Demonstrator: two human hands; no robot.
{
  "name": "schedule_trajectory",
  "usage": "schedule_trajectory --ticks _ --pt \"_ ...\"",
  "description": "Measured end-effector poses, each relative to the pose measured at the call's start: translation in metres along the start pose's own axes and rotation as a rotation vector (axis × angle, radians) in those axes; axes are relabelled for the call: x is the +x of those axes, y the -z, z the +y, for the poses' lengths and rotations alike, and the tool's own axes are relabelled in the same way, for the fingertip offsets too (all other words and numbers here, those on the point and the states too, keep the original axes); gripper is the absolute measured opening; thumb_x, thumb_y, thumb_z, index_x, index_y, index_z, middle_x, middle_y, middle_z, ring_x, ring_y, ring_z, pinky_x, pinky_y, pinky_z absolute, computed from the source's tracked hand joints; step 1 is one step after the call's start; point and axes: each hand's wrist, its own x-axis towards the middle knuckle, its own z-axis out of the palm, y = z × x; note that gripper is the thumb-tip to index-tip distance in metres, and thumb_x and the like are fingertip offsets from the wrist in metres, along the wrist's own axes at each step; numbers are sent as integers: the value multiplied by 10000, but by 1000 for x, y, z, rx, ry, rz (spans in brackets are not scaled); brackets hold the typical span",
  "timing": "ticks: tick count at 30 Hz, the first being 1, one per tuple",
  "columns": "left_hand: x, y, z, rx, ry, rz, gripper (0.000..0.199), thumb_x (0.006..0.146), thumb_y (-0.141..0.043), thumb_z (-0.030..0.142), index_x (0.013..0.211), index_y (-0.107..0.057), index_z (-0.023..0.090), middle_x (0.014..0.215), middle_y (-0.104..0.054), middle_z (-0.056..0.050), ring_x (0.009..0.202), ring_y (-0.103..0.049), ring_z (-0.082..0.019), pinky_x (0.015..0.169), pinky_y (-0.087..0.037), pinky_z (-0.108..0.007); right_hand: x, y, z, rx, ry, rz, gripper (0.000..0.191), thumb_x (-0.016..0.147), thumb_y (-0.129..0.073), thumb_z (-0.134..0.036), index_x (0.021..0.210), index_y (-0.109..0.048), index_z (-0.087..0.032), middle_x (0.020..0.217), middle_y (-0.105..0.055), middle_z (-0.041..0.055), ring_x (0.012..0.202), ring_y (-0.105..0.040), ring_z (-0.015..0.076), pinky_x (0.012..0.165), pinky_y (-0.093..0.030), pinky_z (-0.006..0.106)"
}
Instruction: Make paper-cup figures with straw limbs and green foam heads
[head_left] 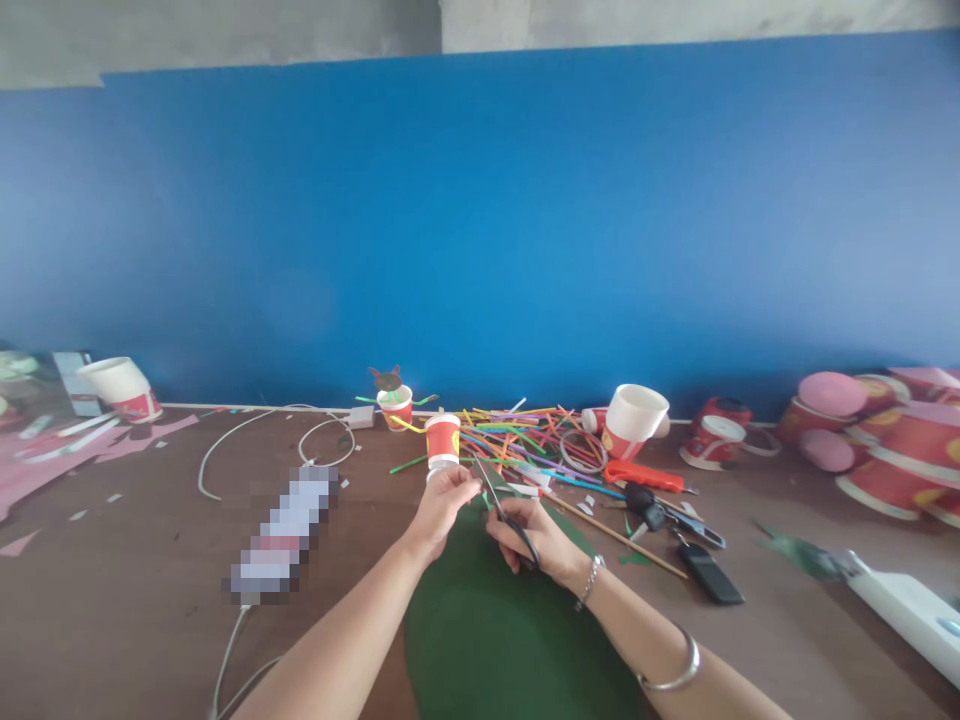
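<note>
My right hand [529, 535] grips a pair of scissors [492, 488] by its dark handles, the blades pointing up and left. The fingertips of my left hand [446, 500] are pinched together close to the blades; what lies between them is too small to make out. Just beyond the left hand stands a red and white paper cup [442, 437] with a yellow strip sticking out to its left. Under both hands spreads a dark green, rounded surface [517, 630]. Green paper pieces [506, 487] lie near the scissors.
Colourful pipe-cleaner-like sticks [517, 430] are heaped behind the hands. Beside them are a larger paper cup [634, 420], an orange-handled cutter [645, 476] and keys [645, 507]. A decorated cup [395, 405] stands near the blue wall [480, 220]. To the left lies a blurred device [285, 540] with a cable.
</note>
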Motion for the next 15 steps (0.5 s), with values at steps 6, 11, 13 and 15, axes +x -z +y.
schedule_trajectory --ticks 6,11,13,15 --pt "-1 -1 -1 -2 13 2 246 675 -648 282 531 -479 177 559 -487 21 637 -473 -128 630 -326 -249 0 -1 0 -2 10 11 315 705 -665 -443 681 -515 -166 401 -497 -73 321 -424 60 345 -336 170" --pt "-1 -3 0 -6 26 9 253 649 -660 289 520 -472 179 555 -493 20 616 -462 -125 608 -319 -246 0 0 0 -10 7 13 324 702 -668 -454 678 -513 -171 397 -495 -72 323 -423 63 345 -331 172" --pt "-2 -3 1 -6 29 11 256 642 -665 297 522 -471 180 548 -485 22 607 -457 -123 602 -319 -245 0 0 0 -15 1 17 332 703 -662 -467 673 -510 -174 391 -486 -76 318 -420 64 346 -331 175" --pt "-2 -3 1 -5 29 8 259 639 -669 300 524 -471 179 549 -481 25 596 -445 -117 596 -315 -242 0 0 0 -12 2 12 327 699 -669 -460 681 -513 -173 398 -501 -71 323 -430 67 344 -324 173"
